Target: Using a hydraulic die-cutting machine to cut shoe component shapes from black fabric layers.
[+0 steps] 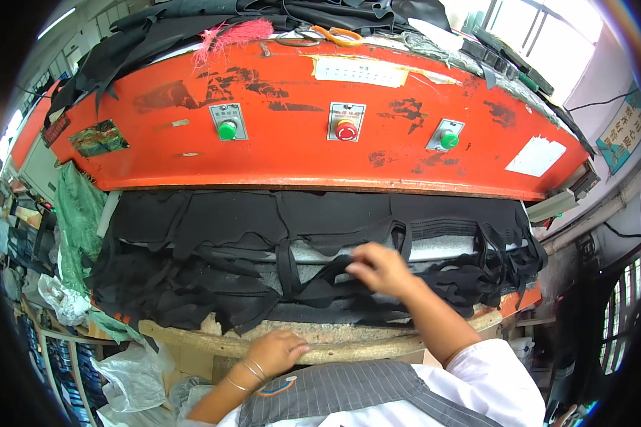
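Black fabric strips [324, 279] lie beyond the wooden bar [192, 341], where the right hand [381, 269] curls its fingers at one; whether it grips, I cannot tell. The left hand [278, 351] rests loosely open on the bar. Lifting one strip gently should limit snagging. Farther beyond the bar rises the red housing [278, 160].

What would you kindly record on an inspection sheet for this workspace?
Surface: pale bed shows through gaps; wooden edge board looks worn.
Job's things: black sheet material, with loose strips tangled toward the front.
Clutter: pink fibres, orange-handled scissors and black sheets atop the orange-red machine.
Hands: left hand on the edge board; right hand at the strips, grip unclear.
Cables: thin dark cable at the right wall.
Surroundings: green sack at left; window at upper right.
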`<state>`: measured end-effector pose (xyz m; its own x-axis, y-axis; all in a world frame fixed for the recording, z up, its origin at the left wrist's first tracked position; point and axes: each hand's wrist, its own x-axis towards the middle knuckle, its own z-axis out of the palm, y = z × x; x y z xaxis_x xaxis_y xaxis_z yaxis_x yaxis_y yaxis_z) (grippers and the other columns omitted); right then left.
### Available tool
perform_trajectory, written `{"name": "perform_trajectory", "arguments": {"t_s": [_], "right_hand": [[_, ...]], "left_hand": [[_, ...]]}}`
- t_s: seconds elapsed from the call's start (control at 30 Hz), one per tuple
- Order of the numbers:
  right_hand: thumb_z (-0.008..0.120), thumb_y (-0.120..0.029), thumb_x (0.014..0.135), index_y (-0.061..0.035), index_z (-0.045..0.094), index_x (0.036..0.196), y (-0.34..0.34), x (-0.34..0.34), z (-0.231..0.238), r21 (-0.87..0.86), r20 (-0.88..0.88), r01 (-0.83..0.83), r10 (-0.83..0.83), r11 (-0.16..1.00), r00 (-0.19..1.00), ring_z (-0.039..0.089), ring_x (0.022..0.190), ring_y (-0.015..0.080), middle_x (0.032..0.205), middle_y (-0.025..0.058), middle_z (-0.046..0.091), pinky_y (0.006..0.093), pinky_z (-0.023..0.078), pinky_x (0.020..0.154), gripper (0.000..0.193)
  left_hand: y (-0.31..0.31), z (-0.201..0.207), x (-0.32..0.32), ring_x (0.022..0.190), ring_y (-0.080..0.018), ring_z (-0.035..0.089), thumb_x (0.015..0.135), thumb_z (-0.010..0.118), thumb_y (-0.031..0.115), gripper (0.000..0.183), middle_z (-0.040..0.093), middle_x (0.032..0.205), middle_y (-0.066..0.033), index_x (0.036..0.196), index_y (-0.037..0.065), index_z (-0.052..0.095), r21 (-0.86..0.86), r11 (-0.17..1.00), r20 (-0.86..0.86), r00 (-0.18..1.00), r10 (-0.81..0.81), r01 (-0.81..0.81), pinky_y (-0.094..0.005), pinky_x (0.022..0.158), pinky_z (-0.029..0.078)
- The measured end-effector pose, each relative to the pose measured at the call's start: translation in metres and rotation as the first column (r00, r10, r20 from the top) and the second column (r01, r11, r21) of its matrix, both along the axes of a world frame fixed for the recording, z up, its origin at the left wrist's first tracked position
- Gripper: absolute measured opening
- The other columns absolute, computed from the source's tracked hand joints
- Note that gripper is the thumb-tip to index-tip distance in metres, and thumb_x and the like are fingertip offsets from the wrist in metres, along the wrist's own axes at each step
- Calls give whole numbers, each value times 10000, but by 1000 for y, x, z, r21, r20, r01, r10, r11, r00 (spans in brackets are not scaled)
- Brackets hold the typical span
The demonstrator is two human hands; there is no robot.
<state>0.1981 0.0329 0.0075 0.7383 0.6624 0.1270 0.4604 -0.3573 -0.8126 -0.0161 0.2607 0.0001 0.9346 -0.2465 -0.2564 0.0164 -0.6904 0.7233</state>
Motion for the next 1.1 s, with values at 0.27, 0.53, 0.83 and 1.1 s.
{"name": "perform_trajectory", "arguments": {"t_s": [0.27,0.53,0.83,1.1], "right_hand": [[650,-253,860,-59,624,984,104,-86,-13,176,82,-580,575,795,814,636,839,293,860,103,635,388,511,767,231],[702,-221,825,-74,679,914,51,-65,-13,120,107,-296,284,948,953,641,799,305,831,98,669,393,508,732,173],[631,-191,873,-48,683,884,-9,45,-62,-98,341,225,-180,969,922,604,880,338,883,131,655,414,490,801,153],[786,-249,689,-63,697,789,13,72,-110,-456,284,180,-49,872,958,613,943,303,820,102,634,416,503,804,230]], "left_hand": [[-40,-7,-14,927,-368,584,826,620,225,208,644,977,-148,965,93,700,180,965,105,980,172,-188,-445,831,462],[-32,-19,-33,874,-331,617,777,645,259,207,678,891,-135,853,87,730,201,972,59,992,109,-119,-420,792,481],[30,-33,115,763,-313,633,826,638,252,181,665,810,-112,823,90,719,-64,978,309,928,207,-196,-398,693,512],[40,-113,217,896,-283,589,779,699,301,179,612,825,-83,850,141,738,251,949,450,891,62,-193,-398,791,492]]}}
